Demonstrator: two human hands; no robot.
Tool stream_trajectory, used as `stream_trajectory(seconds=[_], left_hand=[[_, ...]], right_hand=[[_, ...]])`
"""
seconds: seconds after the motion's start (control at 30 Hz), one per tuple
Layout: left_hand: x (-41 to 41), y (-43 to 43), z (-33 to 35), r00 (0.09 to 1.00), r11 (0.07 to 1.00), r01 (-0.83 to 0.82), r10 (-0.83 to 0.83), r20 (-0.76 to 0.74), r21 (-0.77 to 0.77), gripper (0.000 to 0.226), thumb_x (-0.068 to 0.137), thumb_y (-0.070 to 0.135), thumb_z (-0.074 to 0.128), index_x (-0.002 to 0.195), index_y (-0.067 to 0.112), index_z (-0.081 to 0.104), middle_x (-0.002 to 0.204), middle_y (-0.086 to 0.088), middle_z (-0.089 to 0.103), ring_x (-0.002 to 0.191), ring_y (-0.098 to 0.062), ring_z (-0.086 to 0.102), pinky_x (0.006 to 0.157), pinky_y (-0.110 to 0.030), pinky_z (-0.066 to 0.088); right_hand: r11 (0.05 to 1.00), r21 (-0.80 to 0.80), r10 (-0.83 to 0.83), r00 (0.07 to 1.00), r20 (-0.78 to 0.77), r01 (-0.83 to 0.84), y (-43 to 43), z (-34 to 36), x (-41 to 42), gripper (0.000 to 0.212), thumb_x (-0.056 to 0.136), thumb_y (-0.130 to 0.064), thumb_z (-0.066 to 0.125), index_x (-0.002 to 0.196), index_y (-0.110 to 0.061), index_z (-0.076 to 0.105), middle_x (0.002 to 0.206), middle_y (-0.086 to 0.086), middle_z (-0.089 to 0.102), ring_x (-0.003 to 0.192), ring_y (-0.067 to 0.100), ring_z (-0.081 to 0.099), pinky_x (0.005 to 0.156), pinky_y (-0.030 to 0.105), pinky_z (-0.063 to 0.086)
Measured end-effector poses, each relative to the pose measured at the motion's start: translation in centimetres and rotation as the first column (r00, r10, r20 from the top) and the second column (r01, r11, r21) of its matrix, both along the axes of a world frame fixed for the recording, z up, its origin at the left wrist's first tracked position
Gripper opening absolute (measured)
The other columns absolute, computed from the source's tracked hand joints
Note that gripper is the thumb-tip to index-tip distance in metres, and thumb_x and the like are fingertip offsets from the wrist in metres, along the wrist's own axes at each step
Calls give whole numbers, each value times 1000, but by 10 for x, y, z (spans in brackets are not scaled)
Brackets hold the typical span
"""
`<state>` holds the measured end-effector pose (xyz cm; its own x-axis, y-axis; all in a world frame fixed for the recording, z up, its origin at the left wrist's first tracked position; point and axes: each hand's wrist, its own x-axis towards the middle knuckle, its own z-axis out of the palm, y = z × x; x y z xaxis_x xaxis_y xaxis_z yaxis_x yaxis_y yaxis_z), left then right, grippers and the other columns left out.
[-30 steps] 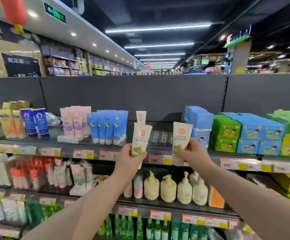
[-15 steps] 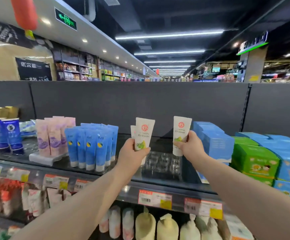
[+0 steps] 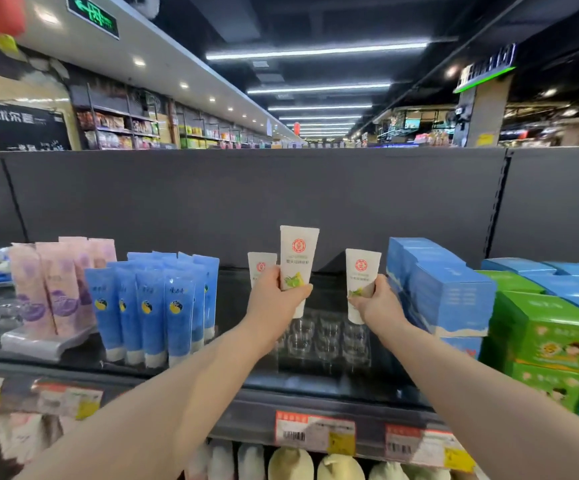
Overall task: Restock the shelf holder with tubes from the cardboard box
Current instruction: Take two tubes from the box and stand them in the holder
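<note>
white tubes (image 3: 298,258) upright above the clear holder (image 3: 326,336), two gripped in left hand (image 3: 276,301), one in right hand (image 3: 378,303)

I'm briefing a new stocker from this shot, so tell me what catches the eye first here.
Two bare hands reach to the top shelf's middle: the left hand has its grip on two white tubes, the right hand on one white tube. Just below them sits a clear holder with its slots unfilled. Blue tubes stand to its left, blue boxes to its right.
</note>
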<state>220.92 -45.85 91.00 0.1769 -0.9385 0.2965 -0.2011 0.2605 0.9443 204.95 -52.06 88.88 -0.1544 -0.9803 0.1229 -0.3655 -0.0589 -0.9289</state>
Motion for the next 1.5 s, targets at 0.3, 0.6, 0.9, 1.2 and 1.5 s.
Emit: stream_trajectory(seconds=[0.3, 0.6, 0.9, 1.2, 1.5], left_hand=[[13, -21, 3, 997, 997, 78, -78, -1, -2, 22, 86, 14, 65, 103, 21, 53, 105, 3, 61, 100, -15, 57, 79, -26, 47], [8, -36, -3, 989, 989, 146, -146, 5, 35, 31, 86, 16, 65, 114, 17, 52, 116, 1, 60, 107, -15, 56, 86, -30, 48], [8, -44, -8, 987, 986, 162, -162, -8, 29, 28, 86, 13, 65, 109, 20, 51, 110, 4, 59, 100, -12, 56, 73, -21, 48], [7, -58, -16, 990, 988, 139, -138, -15, 61, 30, 84, 13, 67, 110, 20, 52, 113, 2, 61, 103, -14, 58, 74, -21, 48], [-3, -68, -21, 984, 981, 136, -150, 96, 138, 38, 81, 10, 69, 112, 21, 50, 120, 1, 59, 107, -17, 57, 86, -31, 50]], right_hand=[[996, 61, -57, 997, -60, 60, -3, -1, 3, 27, 90, -10, 60, 110, -14, 42, 131, 11, 50, 115, 27, 50, 93, 38, 43], [993, 114, -14, 989, -146, 31, -4, 7, 1, 46, 90, -13, 61, 132, -14, 42, 140, 7, 47, 130, 28, 44, 104, 42, 38], [985, 167, -15, 986, -165, 43, -7, 9, 4, 45, 90, -10, 60, 131, -15, 44, 140, 7, 46, 132, 29, 42, 103, 45, 40], [984, 153, -46, 964, -262, 89, -9, -7, 3, 37, 92, -20, 59, 124, -10, 43, 134, 9, 51, 123, 25, 50, 94, 32, 41], [984, 162, -21, 964, -265, 66, -7, -5, 3, 38, 91, -19, 60, 125, -13, 45, 133, 8, 52, 124, 25, 50, 95, 34, 43]])
